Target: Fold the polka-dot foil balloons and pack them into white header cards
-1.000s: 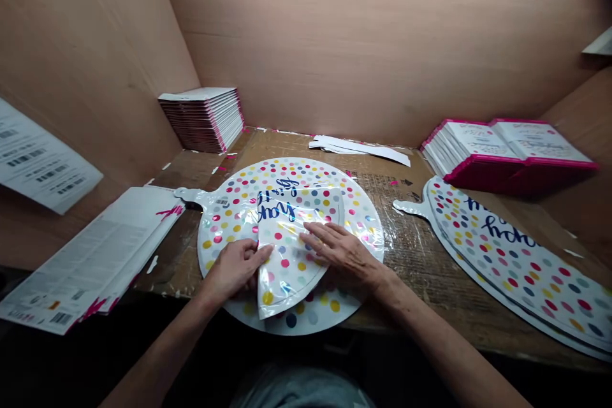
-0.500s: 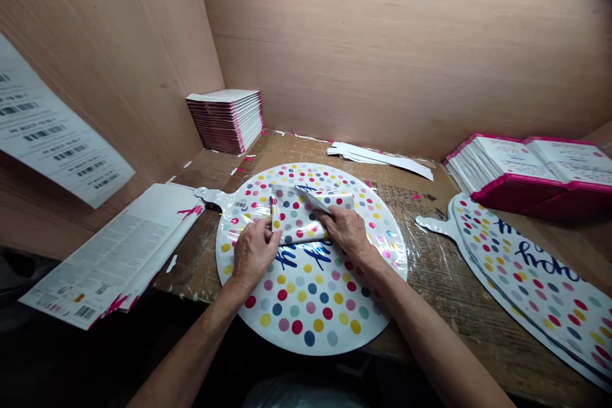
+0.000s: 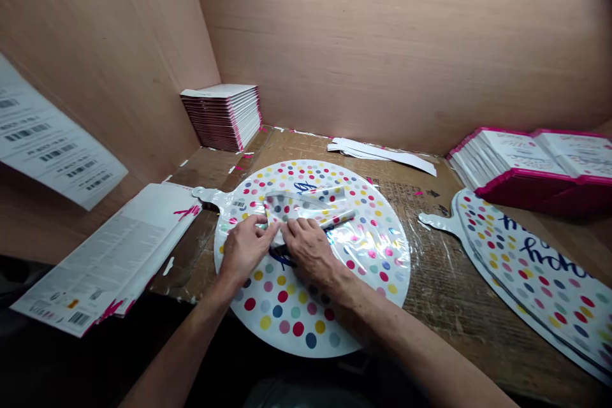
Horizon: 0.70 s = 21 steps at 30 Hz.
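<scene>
A round, flat foil balloon [image 3: 306, 312] with coloured dots and blue lettering lies on the worktop, its tail pointing left. On top of it rests a smaller folded dotted foil piece [image 3: 310, 205], partly rolled and creased. My left hand [image 3: 246, 245] pinches the near left corner of this folded piece. Close beside it, my right hand [image 3: 310, 248] has its fingers closed on the same near edge, covering part of the lettering. The fingertips of both hands almost meet.
White-and-pink folded cards [image 3: 222, 116] stand stacked at the back left, with more card packs [image 3: 521, 159] at the right. Printed sleeves [image 3: 109, 255] lie left, below a barcode sheet [image 3: 57, 140]. White paper strips [image 3: 382, 156] lie behind; more dotted balloons [image 3: 535, 274] lie right.
My right hand has moved left and nearer to me, next to my left hand. The folded foil's raised flap has come down, and its right part now looks narrower and rolled.
</scene>
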Each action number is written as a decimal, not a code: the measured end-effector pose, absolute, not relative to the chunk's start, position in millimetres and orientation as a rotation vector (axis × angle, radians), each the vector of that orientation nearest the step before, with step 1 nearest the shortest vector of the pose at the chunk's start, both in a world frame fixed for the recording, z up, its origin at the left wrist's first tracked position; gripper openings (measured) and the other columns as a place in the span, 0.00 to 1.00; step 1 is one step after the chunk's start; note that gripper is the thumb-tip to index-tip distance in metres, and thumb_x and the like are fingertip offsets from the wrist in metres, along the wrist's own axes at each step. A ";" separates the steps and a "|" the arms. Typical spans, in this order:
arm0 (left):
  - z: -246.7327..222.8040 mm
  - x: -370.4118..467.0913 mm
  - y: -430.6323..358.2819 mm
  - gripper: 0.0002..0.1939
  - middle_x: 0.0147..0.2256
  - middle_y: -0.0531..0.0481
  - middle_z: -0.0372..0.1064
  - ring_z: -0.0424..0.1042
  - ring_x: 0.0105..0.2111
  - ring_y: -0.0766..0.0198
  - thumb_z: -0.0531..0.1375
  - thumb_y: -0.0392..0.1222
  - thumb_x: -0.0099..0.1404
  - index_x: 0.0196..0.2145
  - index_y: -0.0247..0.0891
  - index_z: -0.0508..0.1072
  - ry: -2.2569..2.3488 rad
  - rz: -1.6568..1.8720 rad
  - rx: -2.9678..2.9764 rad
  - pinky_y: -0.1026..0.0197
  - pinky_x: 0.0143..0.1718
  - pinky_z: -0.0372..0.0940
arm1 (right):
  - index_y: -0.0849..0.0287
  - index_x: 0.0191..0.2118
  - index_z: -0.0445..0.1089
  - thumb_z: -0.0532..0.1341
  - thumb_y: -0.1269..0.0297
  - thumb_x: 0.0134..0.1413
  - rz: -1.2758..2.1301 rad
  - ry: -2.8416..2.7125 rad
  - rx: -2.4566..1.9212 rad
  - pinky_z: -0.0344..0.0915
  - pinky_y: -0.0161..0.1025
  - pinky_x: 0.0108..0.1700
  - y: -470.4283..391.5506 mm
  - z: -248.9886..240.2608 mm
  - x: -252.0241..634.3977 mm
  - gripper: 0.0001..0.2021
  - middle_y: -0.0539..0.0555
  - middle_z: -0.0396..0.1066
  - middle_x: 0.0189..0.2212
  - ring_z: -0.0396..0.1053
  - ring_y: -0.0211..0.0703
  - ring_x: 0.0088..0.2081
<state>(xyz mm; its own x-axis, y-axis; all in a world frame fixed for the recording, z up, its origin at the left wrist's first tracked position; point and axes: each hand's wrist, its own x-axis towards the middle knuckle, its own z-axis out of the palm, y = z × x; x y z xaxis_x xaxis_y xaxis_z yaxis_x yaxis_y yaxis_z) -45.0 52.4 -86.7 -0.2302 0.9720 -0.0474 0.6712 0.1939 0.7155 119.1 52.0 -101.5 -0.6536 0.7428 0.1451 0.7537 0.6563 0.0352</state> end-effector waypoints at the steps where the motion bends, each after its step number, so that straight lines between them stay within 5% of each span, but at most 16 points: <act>1: -82.5 -49.0 50.6 0.18 0.35 0.47 0.78 0.77 0.37 0.54 0.57 0.53 0.64 0.42 0.39 0.75 1.959 0.874 1.633 0.55 0.42 0.69 | 0.65 0.51 0.68 0.53 0.74 0.62 -0.127 -2.787 -1.138 0.64 0.51 0.49 48.2 -99.4 126.9 0.13 0.64 0.70 0.45 0.66 0.54 0.45; 4: -72.5 -57.8 50.5 0.19 0.50 0.47 0.75 0.69 0.55 0.55 0.50 0.38 0.66 0.49 0.42 0.75 1.546 1.019 2.141 0.54 0.56 0.64 | 0.59 0.55 0.65 0.54 0.69 0.65 -0.008 -2.886 -0.793 0.61 0.49 0.55 29.1 -90.8 163.5 0.15 0.60 0.67 0.54 0.64 0.51 0.50; 6: -72.8 -58.8 55.5 0.27 0.55 0.49 0.71 0.61 0.63 0.58 0.48 0.29 0.62 0.54 0.44 0.73 1.154 0.793 2.409 0.54 0.61 0.60 | 0.57 0.58 0.64 0.55 0.66 0.66 0.090 -2.922 -0.670 0.61 0.49 0.56 16.5 -88.9 189.6 0.16 0.59 0.65 0.58 0.63 0.51 0.53; 10: -89.9 -56.2 66.6 0.26 0.59 0.44 0.66 0.63 0.61 0.51 0.53 0.31 0.62 0.55 0.46 0.73 1.016 0.386 2.485 0.49 0.59 0.62 | 0.56 0.58 0.65 0.52 0.66 0.67 0.308 -2.746 -0.671 0.63 0.48 0.56 10.5 -100.5 223.5 0.16 0.59 0.67 0.58 0.63 0.49 0.58; 13: -101.8 -52.1 64.1 0.19 0.53 0.44 0.72 0.69 0.55 0.50 0.58 0.39 0.61 0.50 0.43 0.76 1.107 0.493 2.336 0.50 0.55 0.66 | 0.57 0.51 0.69 0.48 0.64 0.69 0.466 -2.357 -0.958 0.68 0.41 0.45 26.0 -110.0 226.9 0.16 0.58 0.74 0.47 0.72 0.45 0.46; 16: -106.2 -39.5 53.5 0.15 0.39 0.46 0.77 0.76 0.40 0.55 0.56 0.46 0.64 0.44 0.39 0.75 1.348 0.687 2.019 0.56 0.43 0.70 | 0.57 0.36 0.72 0.49 0.58 0.69 0.468 -2.086 -1.429 0.64 0.37 0.33 53.7 -108.8 212.3 0.17 0.53 0.74 0.29 0.70 0.42 0.30; 18: -108.1 -26.8 48.3 0.19 0.32 0.48 0.76 0.75 0.35 0.55 0.53 0.51 0.66 0.47 0.37 0.73 1.618 0.803 1.847 0.55 0.40 0.70 | 0.57 0.30 0.72 0.51 0.54 0.67 0.434 -2.043 -1.719 0.61 0.36 0.32 73.4 -103.1 197.2 0.19 0.53 0.73 0.25 0.69 0.42 0.28; 21: -112.6 -11.4 48.5 0.23 0.32 0.45 0.75 0.74 0.42 0.49 0.56 0.50 0.65 0.52 0.32 0.69 2.064 0.904 1.828 0.49 0.48 0.66 | 0.59 0.31 0.74 0.52 0.49 0.66 0.323 -2.112 -2.072 0.61 0.36 0.34 95.7 -92.9 175.0 0.22 0.58 0.75 0.30 0.72 0.46 0.34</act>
